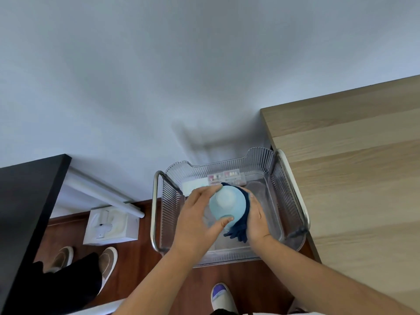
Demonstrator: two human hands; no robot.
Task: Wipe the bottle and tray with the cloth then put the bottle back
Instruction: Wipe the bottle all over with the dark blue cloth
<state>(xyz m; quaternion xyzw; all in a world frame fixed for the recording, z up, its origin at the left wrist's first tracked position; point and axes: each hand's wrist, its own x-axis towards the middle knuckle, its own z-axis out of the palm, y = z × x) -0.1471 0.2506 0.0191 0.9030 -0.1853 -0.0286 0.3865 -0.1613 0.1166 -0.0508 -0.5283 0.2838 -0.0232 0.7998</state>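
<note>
Gripped the pale blue bottle (227,201) in the left hand (195,214), with the fingers (204,192) curled round its far side and the thumb hooked over the near edge. Pressed the dark blue cloth (238,233) against the opposite flank with the right hand (256,217), fingers bent round cloth and bottle together, clasping the fabric and nothing else. Held the bottle between the two palms, above the floor of the clear ribbed tray (172,201); could not tell whether its base touched down or hung free. Left a loose tail of cloth dangling below the right palm, toward the wrist. Judged the main risk a slip: a hard rub from the cloth side could push the smooth bottle out of the left grip and drop it into the tray. Noted small boxes (227,177) just beyond the fingertips, likely to be knocked by a forward lurch. Saw the wooden bench (352,178) well off to the right of the right knuckles, out of harm.
</note>
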